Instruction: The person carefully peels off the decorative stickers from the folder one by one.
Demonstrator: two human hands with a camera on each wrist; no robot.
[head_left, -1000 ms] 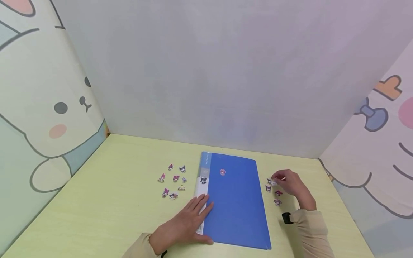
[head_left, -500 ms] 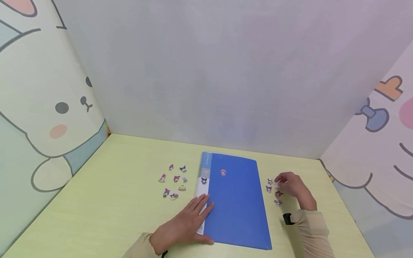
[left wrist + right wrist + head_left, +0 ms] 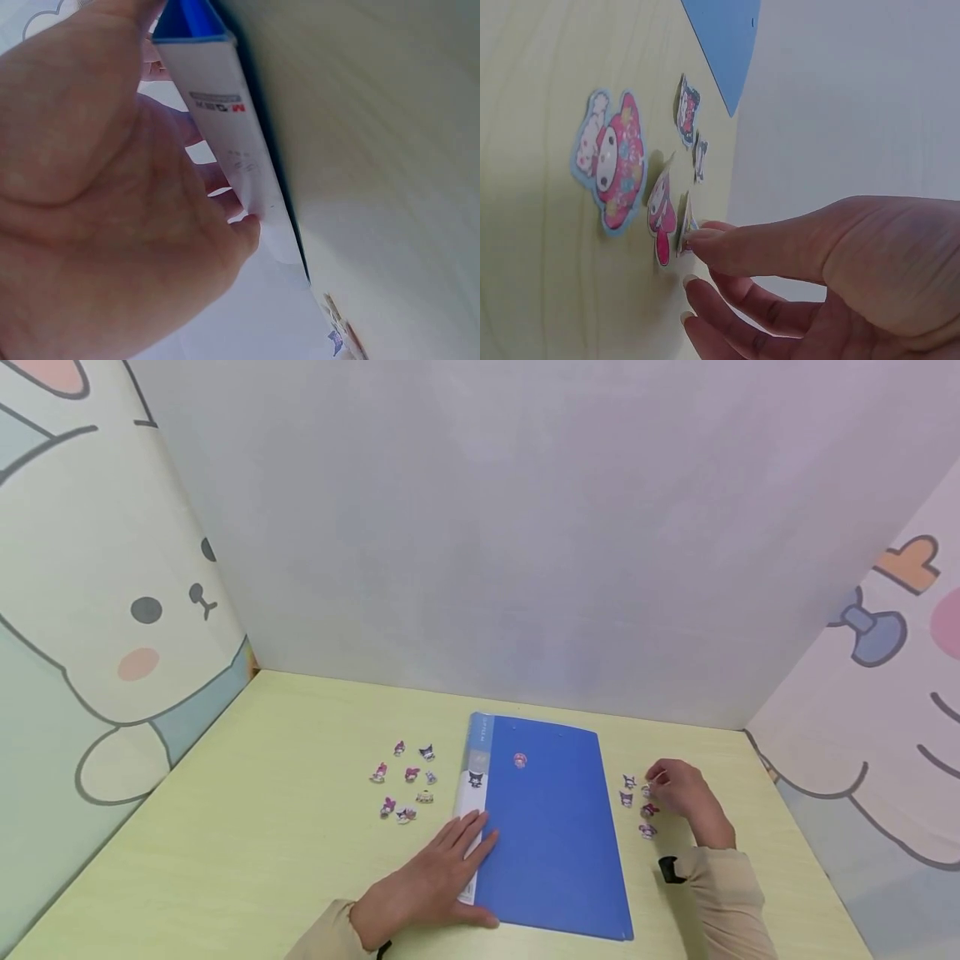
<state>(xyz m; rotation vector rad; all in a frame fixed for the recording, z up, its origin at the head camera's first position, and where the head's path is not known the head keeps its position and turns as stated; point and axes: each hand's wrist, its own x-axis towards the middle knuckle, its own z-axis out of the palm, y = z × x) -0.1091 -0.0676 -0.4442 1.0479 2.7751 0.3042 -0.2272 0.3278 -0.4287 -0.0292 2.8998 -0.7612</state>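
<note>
My left hand (image 3: 427, 885) lies with spread, straight fingers across the white spine of a closed blue folder (image 3: 551, 843). In the left wrist view the palm (image 3: 90, 187) is beside that spine (image 3: 225, 135). To the folder's right, my right hand (image 3: 682, 793) pinches a small cut-out sticker (image 3: 687, 225) between thumb and index finger, low over the table. Close by lie a red-hooded character sticker (image 3: 662, 210), a larger pink character sticker (image 3: 619, 161) and two dark-eared ones, one of them a purple sticker (image 3: 626, 799). The fingers partly cover the pinched sticker.
Several character stickers (image 3: 412, 774) are scattered left of the folder on the pale yellow table (image 3: 300, 827). A pink round sticker (image 3: 520, 761) and a dark-eared sticker (image 3: 476, 779) are on the folder's cover and spine. A grey wall (image 3: 480, 568) stands behind the table.
My right hand has shifted slightly right and toward me with the pinched sticker, away from the upper dark-eared one, which now shows fully. The left hand stays on the folder.
</note>
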